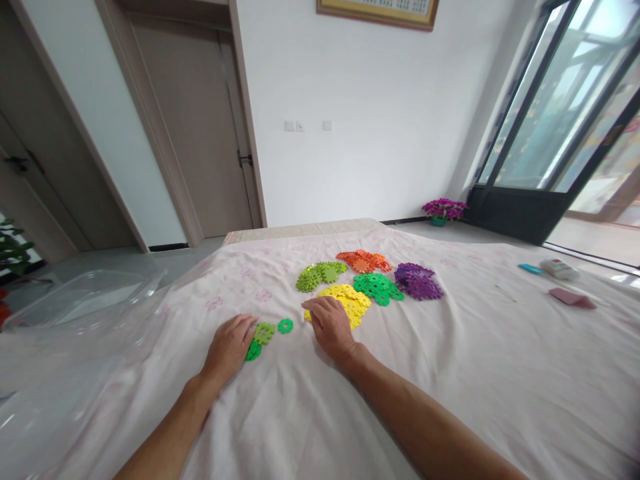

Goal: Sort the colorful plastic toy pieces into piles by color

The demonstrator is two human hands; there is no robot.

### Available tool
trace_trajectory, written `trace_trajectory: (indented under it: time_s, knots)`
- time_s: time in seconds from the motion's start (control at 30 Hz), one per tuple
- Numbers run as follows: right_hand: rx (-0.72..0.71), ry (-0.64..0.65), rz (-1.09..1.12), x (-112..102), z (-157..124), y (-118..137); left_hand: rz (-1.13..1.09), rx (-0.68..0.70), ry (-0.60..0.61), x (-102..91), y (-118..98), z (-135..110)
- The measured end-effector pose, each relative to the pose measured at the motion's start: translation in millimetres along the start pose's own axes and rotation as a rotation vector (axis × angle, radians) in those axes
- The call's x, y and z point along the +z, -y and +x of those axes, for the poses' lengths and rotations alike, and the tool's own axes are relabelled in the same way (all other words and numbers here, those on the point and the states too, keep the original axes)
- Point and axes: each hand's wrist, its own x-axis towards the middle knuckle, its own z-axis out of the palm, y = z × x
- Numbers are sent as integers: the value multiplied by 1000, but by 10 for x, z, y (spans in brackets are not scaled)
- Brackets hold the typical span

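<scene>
My left hand (pixel 231 347) lies knuckles-up on the pink sheet (pixel 450 373), fingers curled over light green and dark green snowflake discs (pixel 260 339). A single green disc (pixel 285 326) lies just to its right. My right hand (pixel 327 327) rests palm-down with its fingers bent at the near edge of the yellow disc pile (pixel 350 300). Beyond it lie sorted piles: lime green (pixel 318 274), orange (pixel 364 261), green (pixel 379 288) and purple (pixel 417 281).
A clear plastic bin (pixel 85 297) stands at the left edge of the bed. A pink card (pixel 571 297), a white object (pixel 559 268) and a teal item (pixel 531 269) lie at the far right. A flower pot (pixel 443 210) sits on the floor by the glass door.
</scene>
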Motion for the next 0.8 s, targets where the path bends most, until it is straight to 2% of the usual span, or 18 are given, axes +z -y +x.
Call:
trace_trajectory:
  time_s: [0.13, 0.23, 0.8]
  knots:
    - [-175, 131, 61, 80, -43, 50, 20, 0, 10, -9, -12, 2]
    - [-253, 199, 56, 139, -67, 65, 27, 3, 12, -3, -6, 5]
    - [-247, 370, -11, 150, -82, 83, -2, 3, 1, 5, 7, 10]
